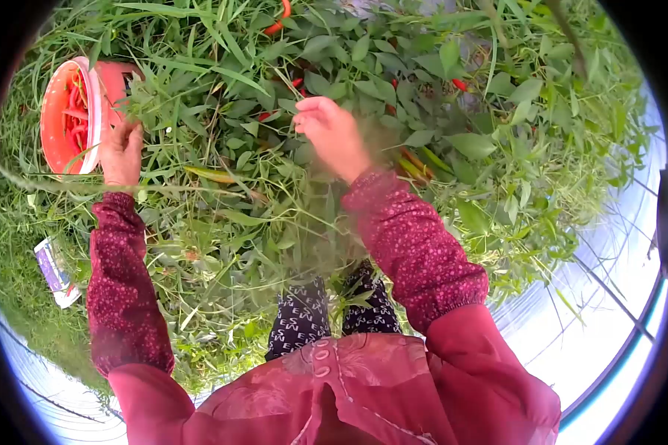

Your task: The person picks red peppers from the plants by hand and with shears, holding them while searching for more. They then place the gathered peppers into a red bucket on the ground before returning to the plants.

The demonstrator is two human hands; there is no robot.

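My left hand is at the left beside a tilted red bucket with a pale rim. Its fingers are curled together against leaves, and what they hold is hidden. Red chili peppers lie inside the bucket. Over the middle of the pepper plants, my right hand has its fingertips drawn together near a thin stem; anything between them is too small to make out. A red chili pepper hangs just above that hand, partly covered by leaves.
A yellowish chili pepper shows among the stems between my hands. More yellow-green peppers hang right of my right wrist. A white and purple packet lies in the grass at left. Pale plastic sheeting borders the plants on the right.
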